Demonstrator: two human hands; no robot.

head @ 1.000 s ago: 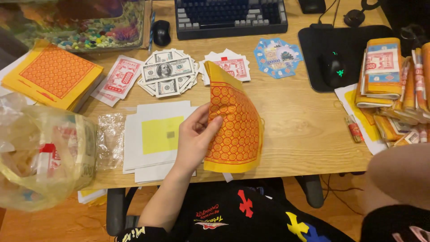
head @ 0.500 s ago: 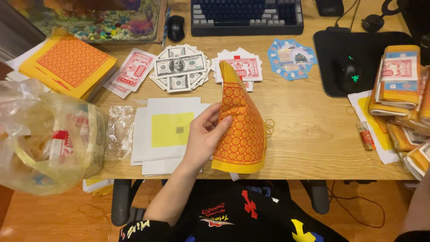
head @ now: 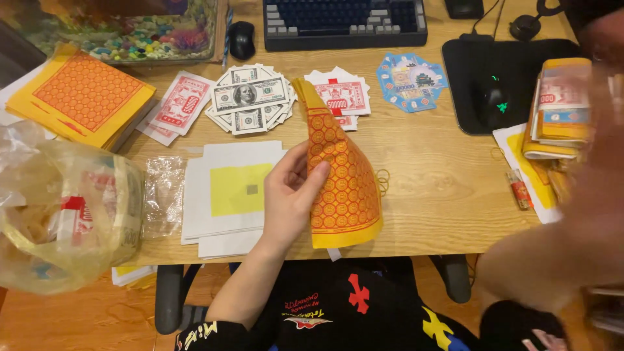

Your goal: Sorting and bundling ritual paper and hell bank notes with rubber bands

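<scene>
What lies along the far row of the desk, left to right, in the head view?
Orange-patterned yellow paper stack → red-and-white notes → fanned grey-green banknotes → red-and-white notes behind the held sheet's tip → blue paper pieces → black mouse.

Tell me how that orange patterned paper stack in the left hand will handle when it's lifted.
The orange patterned paper stack looks floppy: it curves into an arch in the left hand rather than standing flat. It seems light, since fingers at one edge hold it up. The sheets may slip or fan apart, as no band shows around them.
</scene>
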